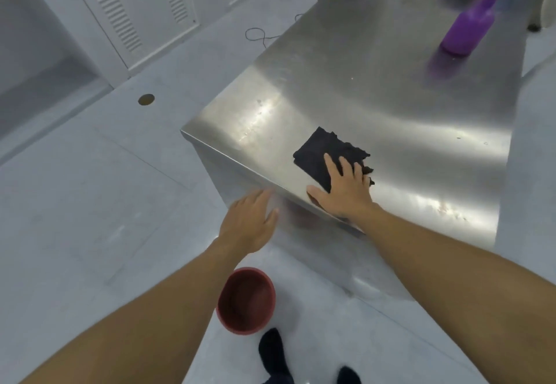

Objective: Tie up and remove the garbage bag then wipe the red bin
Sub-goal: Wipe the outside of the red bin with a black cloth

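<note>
The red bin (246, 301) stands upright on the floor below my arms, with no bag in it. A folded black cloth (323, 150) lies on the steel table (376, 89) near its front corner. My right hand (343, 189) lies flat on the near part of the cloth, fingers spread, not closed around it. My left hand (249, 221) hovers open beside the table's corner, holding nothing. No garbage bag is in view.
A purple spray bottle (469, 25) with a white trigger stands at the table's far right. White louvred cabinets (132, 13) line the back left. A thin cable (258, 36) and a round floor drain (146, 99) are on the grey floor. Dark-socked feet (275, 353) are beside the bin.
</note>
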